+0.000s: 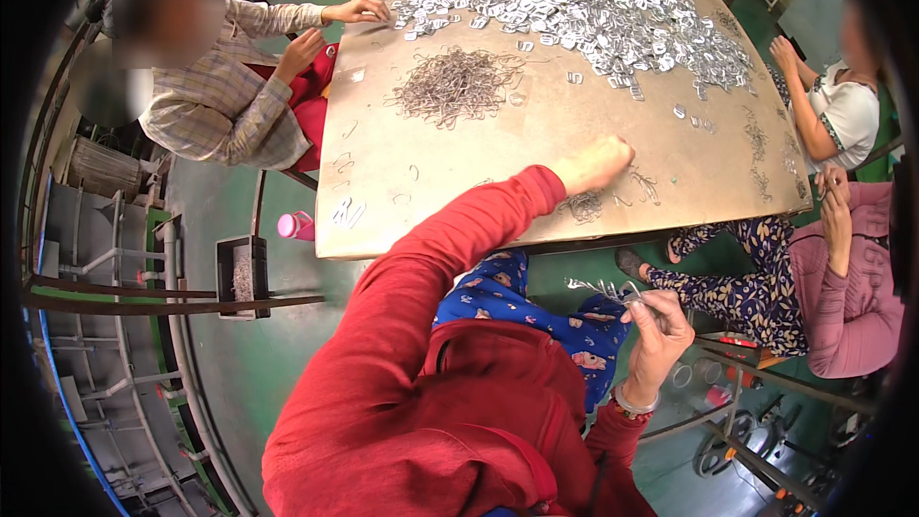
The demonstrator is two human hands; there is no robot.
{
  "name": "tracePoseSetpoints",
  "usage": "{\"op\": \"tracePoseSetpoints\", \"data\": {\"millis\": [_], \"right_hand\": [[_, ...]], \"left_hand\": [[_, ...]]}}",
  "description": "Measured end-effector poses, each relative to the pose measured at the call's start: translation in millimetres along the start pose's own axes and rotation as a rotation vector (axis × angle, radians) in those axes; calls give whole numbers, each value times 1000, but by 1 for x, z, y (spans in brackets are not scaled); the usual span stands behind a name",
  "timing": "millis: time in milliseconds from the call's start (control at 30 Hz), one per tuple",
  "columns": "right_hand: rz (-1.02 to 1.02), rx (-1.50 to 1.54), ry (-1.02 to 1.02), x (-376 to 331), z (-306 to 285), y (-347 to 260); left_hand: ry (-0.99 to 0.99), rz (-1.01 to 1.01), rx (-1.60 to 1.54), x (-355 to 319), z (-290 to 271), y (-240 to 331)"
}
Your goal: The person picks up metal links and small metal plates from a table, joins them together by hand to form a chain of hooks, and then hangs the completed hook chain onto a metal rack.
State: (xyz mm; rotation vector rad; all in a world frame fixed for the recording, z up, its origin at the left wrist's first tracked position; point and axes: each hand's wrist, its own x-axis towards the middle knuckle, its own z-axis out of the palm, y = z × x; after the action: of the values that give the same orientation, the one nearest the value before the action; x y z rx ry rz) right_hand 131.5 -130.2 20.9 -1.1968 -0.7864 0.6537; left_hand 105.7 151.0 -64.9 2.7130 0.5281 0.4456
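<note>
A spiky wire bundle [601,290], its thin metal pieces bent, sits right of centre, pinched in the right hand [661,333]; a light, steady pinch should limit tangling. Well apart, the left hand [601,165] curls above a small wire pile [584,207], its grip impossible to tell. Beyond, upper centre, a tangled wire heap [455,86] and shiny, flat slotted buckles [613,14] cover the smooth tan worktop [383,153].

A red-sleeved left arm [450,251] stretches forward and across the body to the right; the left hand [598,166] lies back uppermost, fingers curled and largely hidden. The right arm [617,433] bends close to the body, forearm angled upward; the right hand [662,327] is pinched, thumb against fingers.
</note>
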Motion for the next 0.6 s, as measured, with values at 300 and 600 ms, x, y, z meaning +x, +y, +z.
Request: {"op": "tracePoseSetpoints", "data": {"millis": [300,600], "right_hand": [[41,14,28,1,-1,2],[22,-52,-71,21,2,-2]], "left_hand": [[44,-78,26,-5,-47,-31],[-76,-68,372,-103,-109,-172]]}}
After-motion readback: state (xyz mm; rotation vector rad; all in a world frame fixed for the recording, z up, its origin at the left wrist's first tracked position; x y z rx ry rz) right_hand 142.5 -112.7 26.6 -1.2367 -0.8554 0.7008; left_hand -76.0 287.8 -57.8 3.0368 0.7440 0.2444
